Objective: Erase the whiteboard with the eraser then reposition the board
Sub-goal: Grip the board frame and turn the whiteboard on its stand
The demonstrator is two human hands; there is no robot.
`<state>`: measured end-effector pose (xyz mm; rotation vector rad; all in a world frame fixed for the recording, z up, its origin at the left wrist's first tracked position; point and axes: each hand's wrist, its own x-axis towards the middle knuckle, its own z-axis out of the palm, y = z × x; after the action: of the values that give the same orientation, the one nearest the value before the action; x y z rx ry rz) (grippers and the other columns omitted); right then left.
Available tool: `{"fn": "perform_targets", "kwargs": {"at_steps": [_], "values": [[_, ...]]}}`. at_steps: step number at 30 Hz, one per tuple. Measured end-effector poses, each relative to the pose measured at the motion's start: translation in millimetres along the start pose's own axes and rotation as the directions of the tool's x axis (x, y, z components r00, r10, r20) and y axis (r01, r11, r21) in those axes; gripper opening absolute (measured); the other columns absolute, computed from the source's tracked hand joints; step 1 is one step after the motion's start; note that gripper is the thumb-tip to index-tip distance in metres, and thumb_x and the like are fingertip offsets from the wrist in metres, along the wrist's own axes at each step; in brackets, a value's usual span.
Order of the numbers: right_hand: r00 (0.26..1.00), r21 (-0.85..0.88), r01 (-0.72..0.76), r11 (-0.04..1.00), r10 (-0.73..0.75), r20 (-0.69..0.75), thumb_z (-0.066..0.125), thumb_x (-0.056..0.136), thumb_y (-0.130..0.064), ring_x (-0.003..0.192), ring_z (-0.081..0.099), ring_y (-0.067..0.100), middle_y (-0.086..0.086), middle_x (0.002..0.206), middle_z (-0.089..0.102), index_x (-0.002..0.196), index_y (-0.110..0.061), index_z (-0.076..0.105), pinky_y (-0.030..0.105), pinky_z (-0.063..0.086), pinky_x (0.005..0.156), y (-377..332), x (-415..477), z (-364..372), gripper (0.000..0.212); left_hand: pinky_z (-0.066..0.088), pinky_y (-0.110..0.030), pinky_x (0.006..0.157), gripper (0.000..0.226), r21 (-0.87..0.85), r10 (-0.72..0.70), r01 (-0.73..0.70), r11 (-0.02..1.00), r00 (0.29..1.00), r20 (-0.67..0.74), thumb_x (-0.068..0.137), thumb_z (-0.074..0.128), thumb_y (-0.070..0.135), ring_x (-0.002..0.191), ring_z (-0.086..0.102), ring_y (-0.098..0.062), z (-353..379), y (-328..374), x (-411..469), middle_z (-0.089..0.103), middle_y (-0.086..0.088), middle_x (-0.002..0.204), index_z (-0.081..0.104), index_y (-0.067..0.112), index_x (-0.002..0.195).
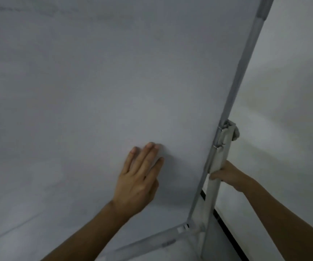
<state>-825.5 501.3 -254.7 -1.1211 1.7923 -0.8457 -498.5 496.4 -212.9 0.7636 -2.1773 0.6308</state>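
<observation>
Pale wall (293,81) shows from 1 to 4 o'clock beside the tilted whiteboard (95,91), whose grey right edge (240,72) runs from 1 to 6 o'clock. At 6 o'clock the left hand (138,185) presses flat on the board, fingers straight. At 4 o'clock the right hand (229,176) grips the stand post (211,194) below the pivot bracket (227,134).

Legible text: none; whiteboard (95,91) carries only faint smeared marks near its top edge, unreadable

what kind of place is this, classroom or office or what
Probably an indoor classroom, office or meeting room, though little shows: a large framed whiteboard on a pale stand post and a plain white wall behind it.
</observation>
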Motion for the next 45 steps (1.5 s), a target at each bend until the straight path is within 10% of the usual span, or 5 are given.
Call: {"fn": "perform_targets", "kwargs": {"at_steps": [14, 18, 22, 40, 45], "values": [[0.769, -0.001, 0.186, 0.983, -0.145, 0.623, 0.084, 0.063, 0.004, 0.094, 0.069, 0.019, 0.004, 0.097, 0.072, 0.099, -0.014, 0.066, 0.029, 0.056, 0.083, -102, -6, 215, 0.044, 0.042, -0.052, 0.101, 0.035, 0.255, -0.512, 0.531, 0.808, 0.847, -0.140, 0.080, 0.065, 0.010, 0.133, 0.036, -0.040, -95, -106, -102, 0.046, -0.022, 0.140, 0.066, 0.004, 0.115], [0.652, 0.035, 0.209, 0.977, -0.166, 0.740, 0.092, 0.045, -0.006, 0.078, 0.071, 0.016, 0.001, 0.080, 0.073, 0.092, -0.010, 0.068, 0.029, 0.058, 0.072, -136, -14, 294, 0.053, 0.048, -0.048, 0.098, 0.054, 0.174, -0.706, 0.717, 0.675, 0.696, -0.131, 0.087, 0.059, 0.024, 0.137, 0.031, -0.035, -142, -143, -130, 0.027, -0.017, 0.154, 0.047, 0.009, 0.137], [0.555, -0.067, 0.319, 0.945, -0.129, 0.822, 0.099, 0.033, -0.025, 0.097, 0.070, 0.022, 0.006, 0.100, 0.074, 0.107, -0.010, 0.069, 0.041, 0.057, 0.086, -166, -20, 377, 0.081, 0.022, -0.037, 0.117, 0.066, -0.120, -0.929, 0.933, 0.340, 0.314, -0.196, 0.097, 0.045, 0.039, 0.148, 0.006, -0.021, -188, -186, -141, -0.002, -0.002, 0.161, 0.014, 0.021, 0.152], [0.194, -0.044, 0.643, 0.765, -0.107, 0.975, 0.092, 0.011, -0.055, 0.096, 0.066, 0.018, 0.001, 0.103, 0.070, 0.108, -0.016, 0.061, 0.037, 0.056, 0.085, -306, -92, 720, 0.109, 0.011, -0.047, 0.118, 0.099, -0.400, -0.973, 0.907, -0.132, -0.196, -0.121, 0.081, 0.044, 0.072, 0.148, 0.003, -0.025, -376, -410, -259, -0.005, -0.003, 0.162, -0.001, 0.021, 0.153], [0.081, 0.021, 0.663, 0.748, -0.100, 0.992, 0.095, 0.041, -0.041, 0.093, 0.060, 0.009, -0.010, 0.097, 0.066, 0.096, -0.031, 0.054, 0.028, 0.048, 0.084, -347, -121, 794, 0.069, 0.021, -0.051, 0.117, 0.117, -0.440, -0.947, 0.890, -0.121, -0.237, -0.218, 0.061, 0.049, 0.081, 0.147, 0.012, -0.029, -400, -464, -291, 0.001, -0.001, 0.161, 0.000, 0.027, 0.153]]}}
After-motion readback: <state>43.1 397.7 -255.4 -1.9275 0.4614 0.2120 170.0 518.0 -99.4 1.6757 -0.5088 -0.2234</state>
